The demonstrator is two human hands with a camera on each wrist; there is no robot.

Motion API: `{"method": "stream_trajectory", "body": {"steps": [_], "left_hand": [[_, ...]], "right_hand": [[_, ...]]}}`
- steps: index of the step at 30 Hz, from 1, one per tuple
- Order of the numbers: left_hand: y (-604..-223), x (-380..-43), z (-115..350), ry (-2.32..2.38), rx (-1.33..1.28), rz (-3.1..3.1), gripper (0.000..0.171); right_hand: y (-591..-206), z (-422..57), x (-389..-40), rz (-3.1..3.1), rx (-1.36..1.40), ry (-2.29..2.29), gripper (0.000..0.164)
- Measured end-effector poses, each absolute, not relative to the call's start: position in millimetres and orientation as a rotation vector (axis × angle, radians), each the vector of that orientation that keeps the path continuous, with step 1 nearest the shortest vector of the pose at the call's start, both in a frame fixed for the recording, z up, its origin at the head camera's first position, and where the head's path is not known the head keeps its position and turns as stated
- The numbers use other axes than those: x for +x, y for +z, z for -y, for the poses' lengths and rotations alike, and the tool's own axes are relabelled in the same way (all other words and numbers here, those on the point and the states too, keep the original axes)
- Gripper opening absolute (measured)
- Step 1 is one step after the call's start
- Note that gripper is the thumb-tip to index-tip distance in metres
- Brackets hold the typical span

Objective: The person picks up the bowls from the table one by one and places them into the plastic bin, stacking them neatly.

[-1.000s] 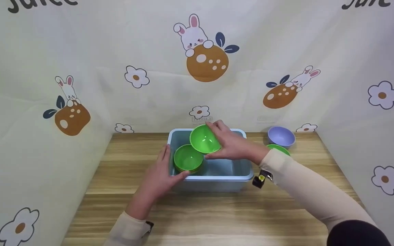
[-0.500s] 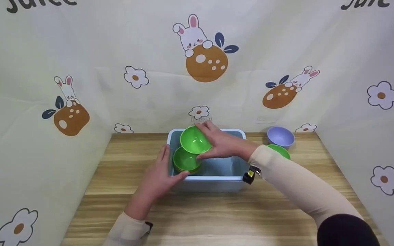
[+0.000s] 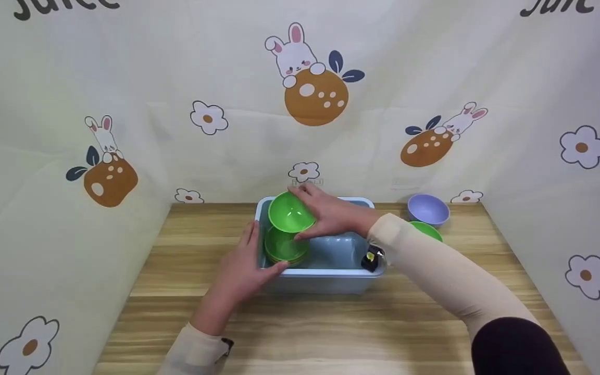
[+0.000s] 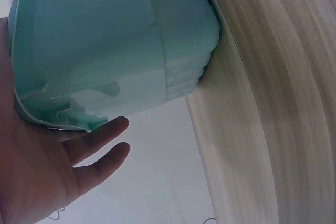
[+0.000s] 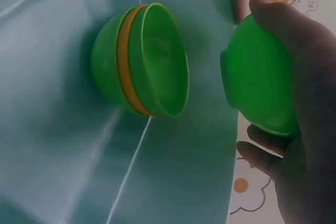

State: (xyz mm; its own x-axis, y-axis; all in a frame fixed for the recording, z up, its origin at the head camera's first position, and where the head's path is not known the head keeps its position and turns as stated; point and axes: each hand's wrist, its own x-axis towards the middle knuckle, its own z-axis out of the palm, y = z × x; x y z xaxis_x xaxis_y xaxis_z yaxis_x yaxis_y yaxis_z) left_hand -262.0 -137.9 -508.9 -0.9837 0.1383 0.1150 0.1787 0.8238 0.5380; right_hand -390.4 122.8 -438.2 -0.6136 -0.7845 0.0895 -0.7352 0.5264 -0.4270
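My right hand (image 3: 331, 212) grips a bright green bowl (image 3: 288, 213) by its side, above the left part of a light blue plastic bin (image 3: 331, 272). In the right wrist view the held bowl (image 5: 257, 77) is apart from a nested stack in the bin. That stack has a green bowl (image 5: 170, 66) innermost, an orange bowl (image 5: 125, 56) in the middle and another green one outside. My left hand (image 3: 240, 268) rests against the bin's left front corner, fingers straight along the outside in the left wrist view, thumb at the front rim.
Right of the bin stand a purple bowl (image 3: 428, 210) at the back and a green bowl (image 3: 427, 230) before it, partly hidden by my right sleeve. A printed cloth (image 3: 248, 151) hangs behind and beside the wooden table (image 3: 331, 333).
My right hand has moved left with the green bowl, from the bin's middle to above the nested stack. The left hand has stayed against the bin.
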Motion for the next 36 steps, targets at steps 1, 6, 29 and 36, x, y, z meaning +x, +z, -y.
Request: {"method": "stream_trajectory", "body": {"steps": [1,6,29,36], "left_hand": [[-508.9,-261.8,137.8,-0.880,-0.256,2.936,0.127],[-508.6,-261.4,137.8,-0.887,-0.246,2.944,0.129],[-508.0,-260.6,137.3,-0.901,-0.257,2.937,0.133],[-507.0,-260.0,137.9,-0.908,-0.270,2.926,0.125]], "right_hand": [[-439.2,-122.7,-391.5,-2.639,-1.320,-0.658,0.124],[-442.9,-121.0,-396.7,-2.640,-1.330,-0.625,0.123],[-473.9,-108.6,-397.5,-2.611,-1.435,-0.316,0.120],[-481.2,-108.4,-398.0,-2.621,-1.435,-0.205,0.121]]}}
